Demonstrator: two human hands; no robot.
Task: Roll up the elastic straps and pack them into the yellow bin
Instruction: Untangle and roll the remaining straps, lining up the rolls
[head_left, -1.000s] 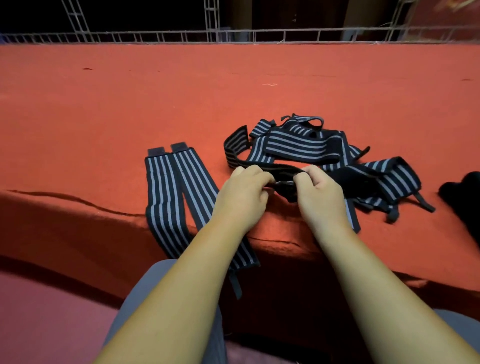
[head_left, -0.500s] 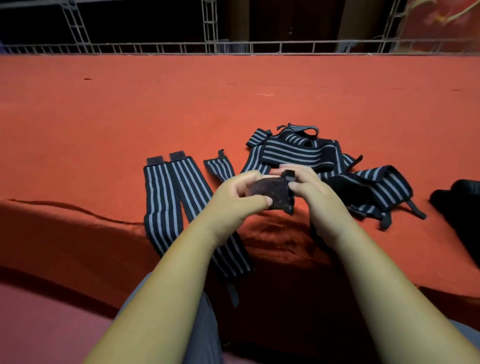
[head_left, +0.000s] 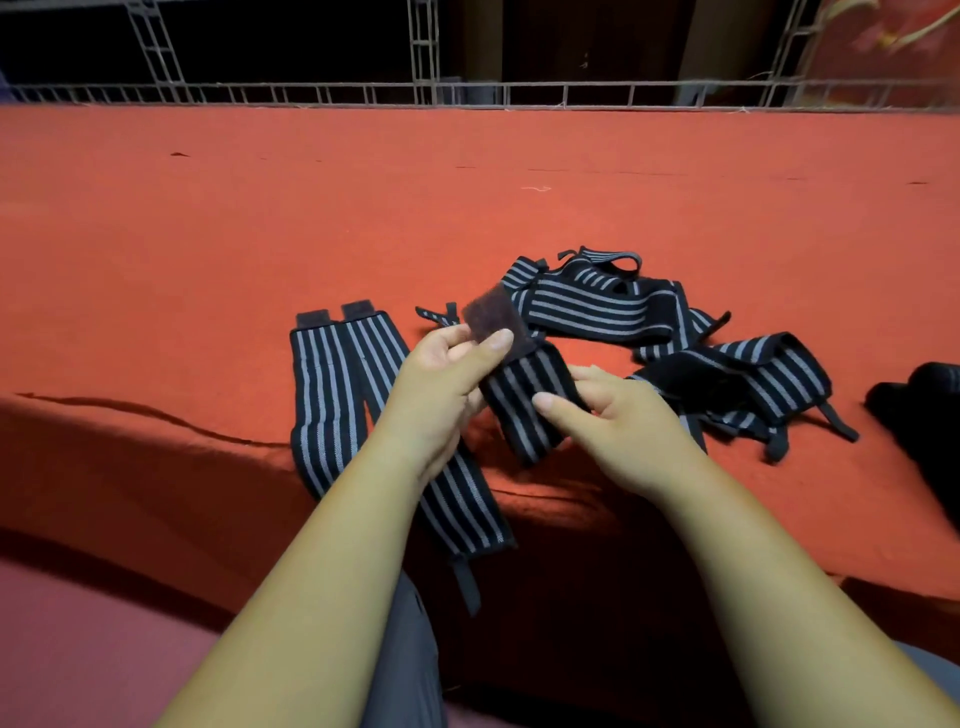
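Two flat straps (head_left: 332, 395) lie side by side on the one table (head_left: 208, 260). A third strap (head_left: 524, 400) is held up by two grips, the left grip (head_left: 441, 379) and the right grip (head_left: 623, 421). The tangled heap (head_left: 675, 332) holds several more straps, but I can't count them apart. One dark bundle (head_left: 930, 415) sits at the far right.

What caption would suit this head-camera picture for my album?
Left hand and right hand hold a striped strap over an orange table, tangled pile behind.

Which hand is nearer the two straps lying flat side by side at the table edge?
Left. The left hand is directly beside the flat straps, its wrist above one; the right hand is beyond the held strap.
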